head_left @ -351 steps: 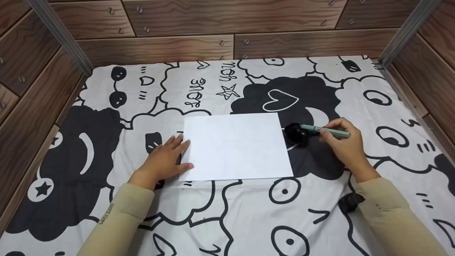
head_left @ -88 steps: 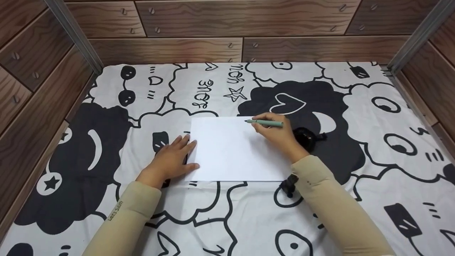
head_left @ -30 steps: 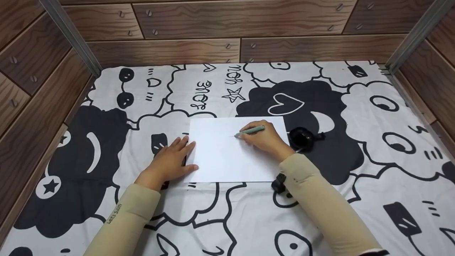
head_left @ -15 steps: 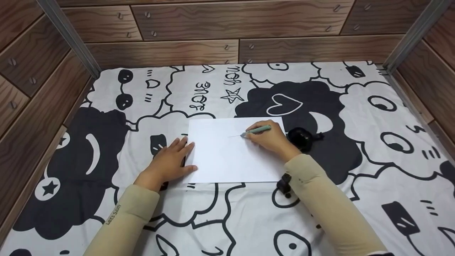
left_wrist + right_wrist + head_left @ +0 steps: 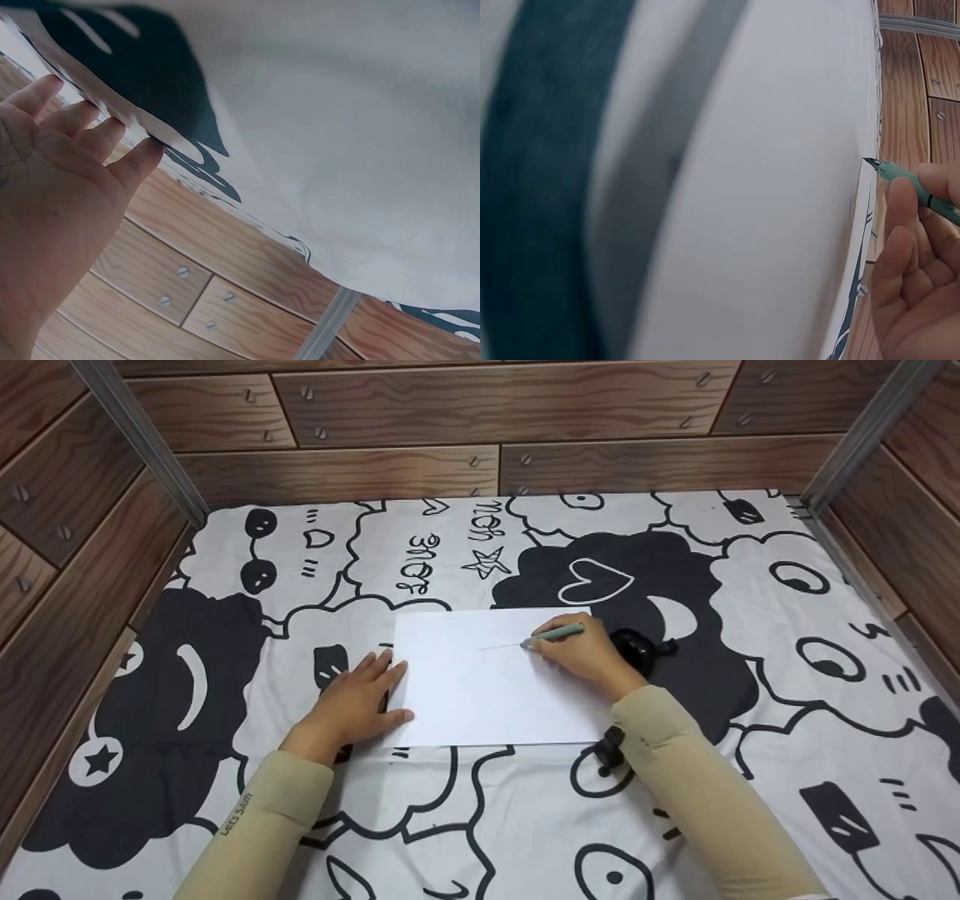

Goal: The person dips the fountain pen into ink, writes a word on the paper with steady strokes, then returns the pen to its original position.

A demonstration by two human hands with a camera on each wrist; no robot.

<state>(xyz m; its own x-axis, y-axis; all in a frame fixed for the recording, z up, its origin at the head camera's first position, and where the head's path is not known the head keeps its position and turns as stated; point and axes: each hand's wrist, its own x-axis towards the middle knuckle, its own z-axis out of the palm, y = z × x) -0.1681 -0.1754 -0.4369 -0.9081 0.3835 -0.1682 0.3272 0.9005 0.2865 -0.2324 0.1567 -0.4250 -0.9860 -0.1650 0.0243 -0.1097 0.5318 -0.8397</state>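
With the right hand [image 5: 586, 655] pinching the pen [image 5: 559, 634] at the end of a faint line [image 5: 498, 647], upper right on the paper [image 5: 465, 694], and the left hand [image 5: 349, 703] spread at the paper's left edge, line-drawing appeared in hand, the next move presumably requiring light, steady pressure.

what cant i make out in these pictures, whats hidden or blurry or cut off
- Part of the paper: head view, covered by the right hand.
- Near side of the glossy black object: head view, behind that hand and wrist.
- Fine detail of the drawn line: head view, too thin.
- Dark band: right wrist view, too blurred to identify.
- Left sleeve's upper end: head view, bottom edge.
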